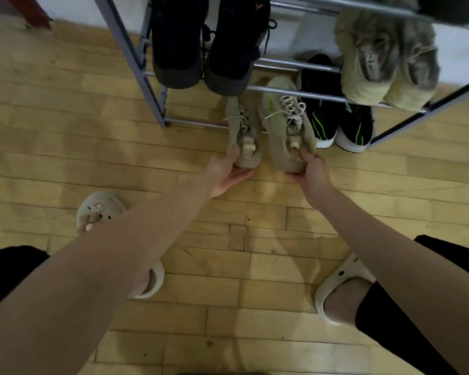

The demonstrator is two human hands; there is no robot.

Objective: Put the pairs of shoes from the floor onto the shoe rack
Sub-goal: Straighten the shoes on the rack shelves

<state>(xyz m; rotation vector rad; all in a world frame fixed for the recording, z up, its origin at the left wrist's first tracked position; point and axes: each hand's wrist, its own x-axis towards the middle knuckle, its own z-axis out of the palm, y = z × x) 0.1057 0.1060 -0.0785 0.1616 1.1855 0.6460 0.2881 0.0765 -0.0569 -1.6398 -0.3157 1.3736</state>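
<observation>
Beige knit sneakers fill the middle of the view, one in each hand, toes pointing toward the shoe rack (157,101). Each has a soft, woven upper in a dull sand colour, pale laces and a chunky heel tab. The left sneaker (244,136) looks narrower from this angle, its laces loose and splayed; the right sneaker (284,125) shows a yellow-green smear on its upper beside white laces threaded through a row of eyelets. Their toes reach in at the rack's lowest tier, heels out over the wooden floor (65,125); whether the soles rest on the rails cannot be told.

The left hand (226,175) cups the heel of the left sneaker from below, fingers curled around its side. The right hand (313,171) pinches the heel of the right sneaker, thumb pressed at the collar.

Just right of them on the same tier stand black trainers (339,123) with green stripes and white soles. On the tier above sit dark shoes (203,50) at left and fuzzy cream slippers (387,60) at right. Nearer the camera, the person's feet wear cream clogs (98,209).
</observation>
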